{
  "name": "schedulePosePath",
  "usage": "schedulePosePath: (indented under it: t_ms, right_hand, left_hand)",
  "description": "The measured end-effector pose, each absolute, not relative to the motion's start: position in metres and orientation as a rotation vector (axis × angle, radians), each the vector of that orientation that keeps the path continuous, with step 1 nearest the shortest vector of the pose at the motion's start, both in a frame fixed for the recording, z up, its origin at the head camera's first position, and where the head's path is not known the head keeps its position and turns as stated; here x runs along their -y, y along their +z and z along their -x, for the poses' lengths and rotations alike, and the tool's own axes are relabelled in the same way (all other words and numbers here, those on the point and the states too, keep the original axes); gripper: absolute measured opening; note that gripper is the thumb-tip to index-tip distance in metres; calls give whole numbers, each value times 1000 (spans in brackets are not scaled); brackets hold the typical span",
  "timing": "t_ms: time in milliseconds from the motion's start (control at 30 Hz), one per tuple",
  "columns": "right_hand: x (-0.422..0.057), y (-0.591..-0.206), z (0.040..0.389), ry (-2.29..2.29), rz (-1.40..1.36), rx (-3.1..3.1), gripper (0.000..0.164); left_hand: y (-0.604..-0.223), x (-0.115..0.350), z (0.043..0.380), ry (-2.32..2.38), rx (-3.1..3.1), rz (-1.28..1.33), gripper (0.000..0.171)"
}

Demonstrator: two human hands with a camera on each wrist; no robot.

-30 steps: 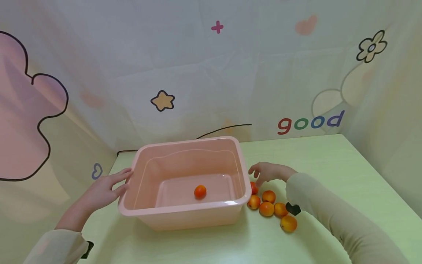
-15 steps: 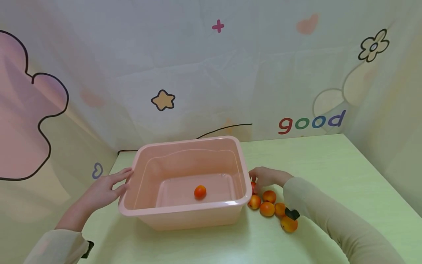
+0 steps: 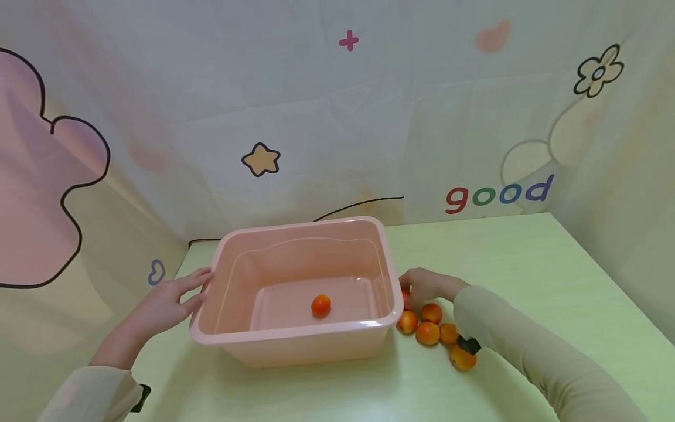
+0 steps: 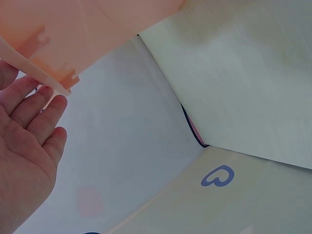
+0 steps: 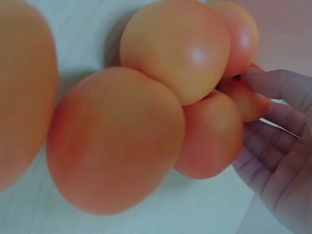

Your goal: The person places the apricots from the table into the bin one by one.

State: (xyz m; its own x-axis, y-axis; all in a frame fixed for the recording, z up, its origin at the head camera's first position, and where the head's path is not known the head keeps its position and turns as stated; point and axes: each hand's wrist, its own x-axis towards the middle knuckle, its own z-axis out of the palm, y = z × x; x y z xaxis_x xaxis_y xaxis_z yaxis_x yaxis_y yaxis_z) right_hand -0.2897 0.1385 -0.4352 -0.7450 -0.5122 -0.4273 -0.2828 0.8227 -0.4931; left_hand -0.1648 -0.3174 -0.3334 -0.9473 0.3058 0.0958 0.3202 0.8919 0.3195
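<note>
A pink plastic basin [image 3: 311,347] stands on the pale green table. Inside it lies a single round orange-red fruit [image 3: 320,305]. My left hand [image 3: 160,305] rests with its fingers fairly straight against the basin's left rim; the left wrist view shows the fingertips [image 4: 58,101] at the rim's underside. To the right of the basin, my right hand [image 3: 428,285] pinches a red-orange fruit [image 5: 246,100] between thumb and fingers, close to the basin wall. In the head view the hand hides most of that fruit.
Several more orange fruits lie in a loose group right of the basin, among them a near one [image 3: 463,358] beside the right sleeve [image 3: 532,340]. Behind the table hangs a printed cloth [image 3: 327,129]. The table's surface [image 3: 517,264] extends right.
My right hand has lowered slightly and its fingers have come together on the red-orange fruit beside the basin. The left hand and the basin have stayed put.
</note>
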Motion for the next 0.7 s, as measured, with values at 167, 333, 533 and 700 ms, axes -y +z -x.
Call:
schedulePosePath:
  t_ms: [167,333,533,700]
  right_hand:
    - [-141,-439,291,-543,641,-2485,14]
    - [-144,-439,292,-561,701,-2509,11]
    - [-151,-424,295,-580,732,-2531,15]
    - [-156,-407,296,-598,700,-2530,18]
  left_hand:
    - [-333,317,165,-520,3016,499,46]
    - [-332,317,164,-518,3024,489,47]
    - [-332,316,164,-529,3023,497,47]
    - [-332,317,164,-529,3029,488,47]
